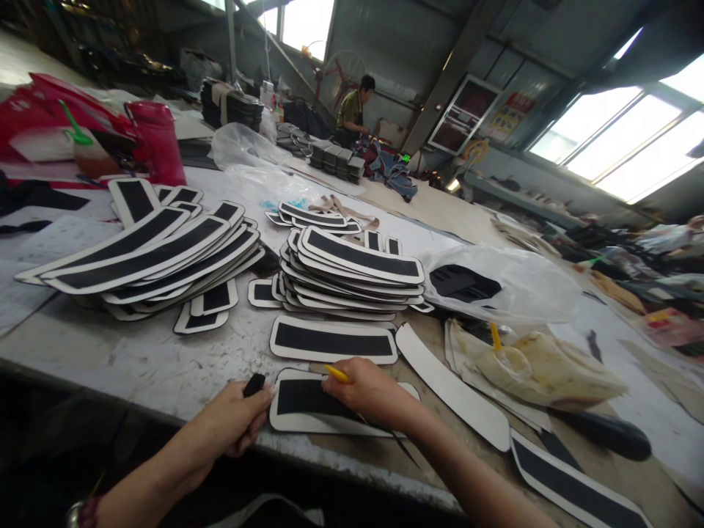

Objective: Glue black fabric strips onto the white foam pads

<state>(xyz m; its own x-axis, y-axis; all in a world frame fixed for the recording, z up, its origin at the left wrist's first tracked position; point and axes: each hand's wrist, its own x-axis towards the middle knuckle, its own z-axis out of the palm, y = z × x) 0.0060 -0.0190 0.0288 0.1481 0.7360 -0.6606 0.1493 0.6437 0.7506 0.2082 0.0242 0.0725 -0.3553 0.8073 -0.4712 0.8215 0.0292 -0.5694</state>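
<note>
My left hand (237, 419) is closed on a small black piece (254, 384) at the table's near edge. My right hand (369, 394) grips a yellow tool (336, 374) and rests on a white piece with a black centre panel (301, 403). Another such piece (333, 341) lies just beyond it. A plain white strip (452, 389) lies to the right of my right hand.
Stacks of black-and-white pieces (352, 275) and longer ones (148, 253) sit mid-table. A clear plastic bag (500, 282) and a glue-stained rag with a brush (542, 367) lie right. A red bag (157, 139) stands far left. A person (355, 110) works at the far end.
</note>
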